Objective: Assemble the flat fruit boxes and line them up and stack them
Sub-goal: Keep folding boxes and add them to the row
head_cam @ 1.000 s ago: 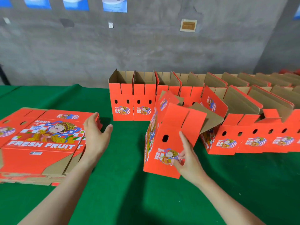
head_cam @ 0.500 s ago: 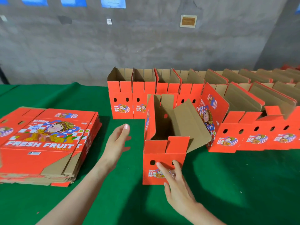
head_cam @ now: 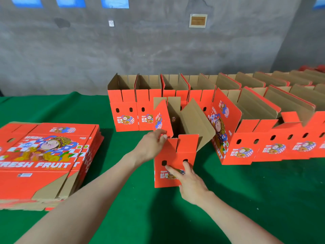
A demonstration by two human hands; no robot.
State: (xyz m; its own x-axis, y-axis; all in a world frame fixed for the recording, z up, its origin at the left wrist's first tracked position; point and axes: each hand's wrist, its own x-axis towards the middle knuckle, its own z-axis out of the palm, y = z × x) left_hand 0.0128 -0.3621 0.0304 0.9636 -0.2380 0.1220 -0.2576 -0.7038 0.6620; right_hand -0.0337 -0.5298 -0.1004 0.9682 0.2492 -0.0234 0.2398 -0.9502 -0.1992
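Head: left hand (head_cam: 151, 146), right hand (head_cam: 190, 183) on one box (head_cam: 182, 152).

The upright box (head_cam: 175, 155) is orange-red outside, plain brown inside, with a cartoon print and blue-white checks. The flat stack (head_cam: 44, 155) bears white lettering; the surface (head_cam: 246, 199) is green

We get even, fairly bright light, no glare. Soft shadows on the worktop (head_cam: 263, 199): a dark patch at bottom centre, bands right of the flat stack (head_cam: 44, 155) and the box (head_cam: 175, 155). Red print is saturated but readable. Wall (head_cam: 158, 50) is soft, posters (head_cam: 70, 0) smeared. Wide-angle bends the edges. Left hand (head_cam: 151, 147) is slightly blurred.
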